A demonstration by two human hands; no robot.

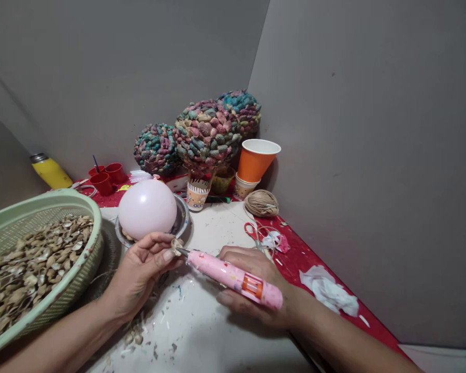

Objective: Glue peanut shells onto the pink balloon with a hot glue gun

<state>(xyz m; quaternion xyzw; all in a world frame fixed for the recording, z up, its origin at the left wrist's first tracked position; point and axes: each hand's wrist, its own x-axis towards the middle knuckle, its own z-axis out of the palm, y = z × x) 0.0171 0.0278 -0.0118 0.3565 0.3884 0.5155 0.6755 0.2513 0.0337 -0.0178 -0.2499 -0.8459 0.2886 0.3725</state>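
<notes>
Between the thumb and fingers of my left hand (143, 272) is a small peanut shell (176, 246). My right hand (256, 274) is wrapped round a pink hot glue gun (233, 274), whose metal nozzle meets the shell. Just behind my left hand, a pale pink balloon (147, 209) rests in a round metal dish (183, 215). To the left stands a green plastic basket (95, 228) filled with loose peanut shells (34, 269).
Behind the board (217, 228) stand colourful shell-covered balls (207, 134), paper cups (258, 158) and red cups (102, 184). On the right lie twine (262, 203), red-handled scissors (251, 230) and crumpled tissue (328, 290). A yellow bottle (52, 172) leans at the far left.
</notes>
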